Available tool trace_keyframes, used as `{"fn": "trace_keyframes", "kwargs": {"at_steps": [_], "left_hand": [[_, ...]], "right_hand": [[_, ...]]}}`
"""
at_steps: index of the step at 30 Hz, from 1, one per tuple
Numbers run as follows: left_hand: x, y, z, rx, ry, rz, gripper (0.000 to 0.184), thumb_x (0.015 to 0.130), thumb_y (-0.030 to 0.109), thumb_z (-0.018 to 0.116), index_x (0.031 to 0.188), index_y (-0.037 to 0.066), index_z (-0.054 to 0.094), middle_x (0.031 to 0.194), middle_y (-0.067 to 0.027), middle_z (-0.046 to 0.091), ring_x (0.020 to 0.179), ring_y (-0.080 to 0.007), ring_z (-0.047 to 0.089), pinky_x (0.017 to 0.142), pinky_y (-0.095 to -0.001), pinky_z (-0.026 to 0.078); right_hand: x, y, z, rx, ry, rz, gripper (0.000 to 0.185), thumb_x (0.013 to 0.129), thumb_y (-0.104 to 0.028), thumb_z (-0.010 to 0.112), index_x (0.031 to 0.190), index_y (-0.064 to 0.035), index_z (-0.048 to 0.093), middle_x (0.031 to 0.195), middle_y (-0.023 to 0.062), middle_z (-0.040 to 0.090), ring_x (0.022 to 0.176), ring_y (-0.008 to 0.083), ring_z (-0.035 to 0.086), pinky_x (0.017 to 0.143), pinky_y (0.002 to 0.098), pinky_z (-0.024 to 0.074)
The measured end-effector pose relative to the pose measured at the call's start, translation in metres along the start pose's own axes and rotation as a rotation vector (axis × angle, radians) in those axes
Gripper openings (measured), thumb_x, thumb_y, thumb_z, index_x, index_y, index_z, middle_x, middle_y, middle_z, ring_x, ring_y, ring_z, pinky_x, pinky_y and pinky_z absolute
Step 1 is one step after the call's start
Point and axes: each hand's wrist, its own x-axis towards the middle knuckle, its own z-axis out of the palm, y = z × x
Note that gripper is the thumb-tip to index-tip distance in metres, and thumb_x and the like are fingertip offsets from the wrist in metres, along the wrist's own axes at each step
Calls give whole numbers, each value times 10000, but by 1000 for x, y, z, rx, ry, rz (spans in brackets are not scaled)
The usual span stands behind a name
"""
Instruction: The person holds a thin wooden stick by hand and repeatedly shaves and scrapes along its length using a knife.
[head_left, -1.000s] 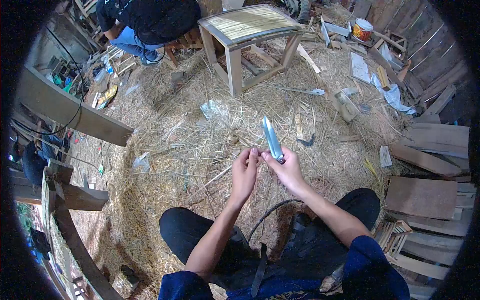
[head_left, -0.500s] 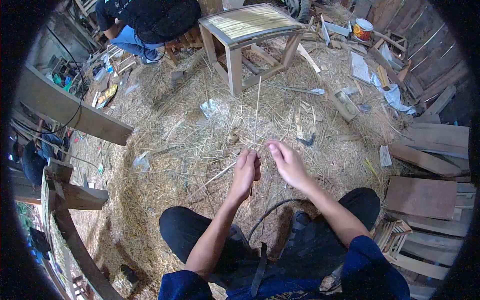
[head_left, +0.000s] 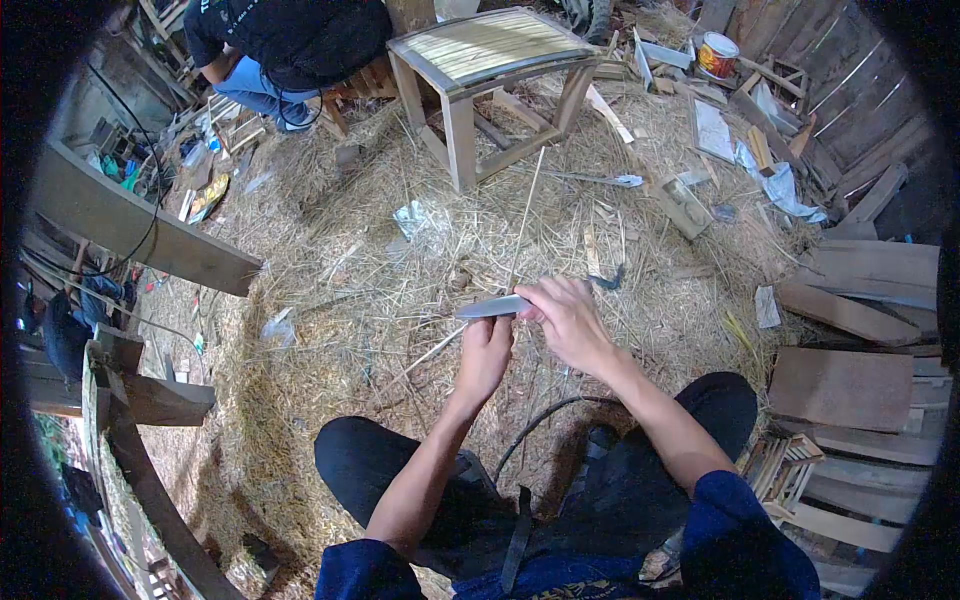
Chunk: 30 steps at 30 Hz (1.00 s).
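A long thin strip of bamboo or wood [head_left: 527, 210] rises upright and slightly tilted in front of me. My left hand [head_left: 484, 362] is closed around its lower part, above my lap. In my right hand [head_left: 568, 325] is a knife, its handle hidden by the fingers. The bare knife blade [head_left: 490, 307] points left, with its flat side showing, and lies across the strip just over my left fingers. A second pale stick [head_left: 428, 357] slants down and left beside my left hand; whether it is held or lies on the ground, I cannot tell.
Straw and shavings [head_left: 330, 230] cover the ground. A wooden stool with a slatted top [head_left: 490, 50] stands ahead; a person in dark clothes [head_left: 290, 40] crouches to its left. Timber beams [head_left: 150, 220] jut in at left. Boards [head_left: 840, 390] lie at right, a paint can [head_left: 717, 55] behind.
My right hand has turned and moved slightly down, bringing the knife's flat side into view across the strip. The strip's top leans further right. My left hand stays closed on it.
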Motion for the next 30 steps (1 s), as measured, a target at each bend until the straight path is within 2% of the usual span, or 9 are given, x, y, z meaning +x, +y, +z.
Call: {"fn": "trace_keyframes", "kwargs": {"at_steps": [4,7,13,15,18,22,26,28,30], "left_hand": [[-4,19,-5,-211,-109,-240,179,1014,238,458,910,93,477,615,71,359,457,-29,321,382,-227,239],[-7,28,-2,-180,-66,-182,293,1020,285,457,838,59,501,600,54,399,483,-41,374,421,-238,306],[-11,40,-5,-199,-137,-179,251,1033,320,448,886,116,457,606,84,317,449,-24,321,382,-217,236],[-13,39,-7,-157,-103,-172,275,1032,295,438,871,76,485,609,47,381,487,-46,381,422,-239,302],[-13,27,-9,-54,-87,-119,303,1027,272,442,854,33,507,611,-9,428,523,-90,435,473,-282,361],[-13,10,-10,115,-22,19,311,1017,242,455,857,-16,524,619,-102,453,561,-178,473,544,-350,398],[-14,21,-7,195,-77,51,273,1011,218,465,891,-19,529,636,-167,489,566,-256,469,562,-398,393],[-17,24,-4,266,-54,97,276,1009,216,468,875,-20,517,640,-177,481,561,-248,457,559,-398,388],[-17,28,0,269,0,159,303,1007,221,480,826,-22,491,616,-187,435,532,-225,400,532,-393,369]], "right_hand": [[3,8,-3,27,40,-13,373,815,1,541,1177,-64,608,876,77,586,893,263,552,815,388,372],[6,14,-11,7,27,25,346,844,-23,548,1181,-73,612,894,83,596,905,258,556,825,391,371],[9,45,-15,-57,110,140,280,932,-104,533,1199,-85,612,948,84,631,924,249,563,859,401,377],[10,43,-15,-95,157,121,316,903,-53,553,1212,-87,608,927,85,634,918,252,568,829,419,391],[4,18,-2,19,102,116,254,941,-175,554,1164,-75,624,968,83,639,933,246,561,871,394,379],[8,-2,-1,-59,3,-45,245,933,-88,548,1165,-91,630,923,76,648,919,220,576,830,390,378],[18,49,-19,-102,160,216,238,942,-141,559,1163,-97,635,892,64,653,870,206,568,797,369,384],[17,34,-29,-157,172,266,228,949,-162,556,1144,-82,642,888,61,657,862,202,580,790,374,401],[7,11,-15,-122,82,87,226,952,-153,548,1144,-79,641,886,60,660,863,199,576,795,368,399]]}}
